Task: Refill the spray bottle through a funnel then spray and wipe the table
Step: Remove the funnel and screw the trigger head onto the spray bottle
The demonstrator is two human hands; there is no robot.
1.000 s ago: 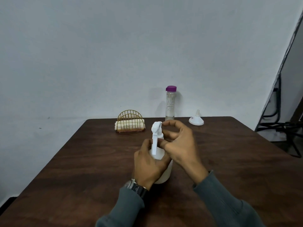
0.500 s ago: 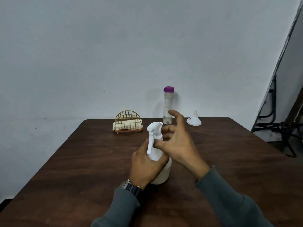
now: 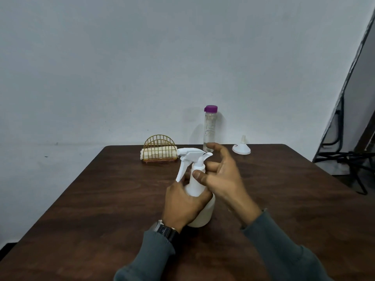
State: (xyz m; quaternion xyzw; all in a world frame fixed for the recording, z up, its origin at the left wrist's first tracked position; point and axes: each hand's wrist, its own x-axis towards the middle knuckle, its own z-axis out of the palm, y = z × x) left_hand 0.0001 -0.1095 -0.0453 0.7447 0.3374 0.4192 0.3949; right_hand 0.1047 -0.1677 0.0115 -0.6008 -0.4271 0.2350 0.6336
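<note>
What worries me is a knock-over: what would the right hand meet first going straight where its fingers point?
Probably the clear bottle standing farther back; the right hand points toward its base, though depth is unclear.

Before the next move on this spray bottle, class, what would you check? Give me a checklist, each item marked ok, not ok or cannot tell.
1. Spray bottle upright on the table: ok.
2. Left hand grips the bottle's body: ok.
3. Right hand has thumb and a finger at the collar: ok.
4. Spray head fully unscrewed: cannot tell; it sits on the neck.
5. Funnel ready: ok, upside down near the far edge.
6. Purple-capped bottle open for pouring: not ok, cap on.
</note>
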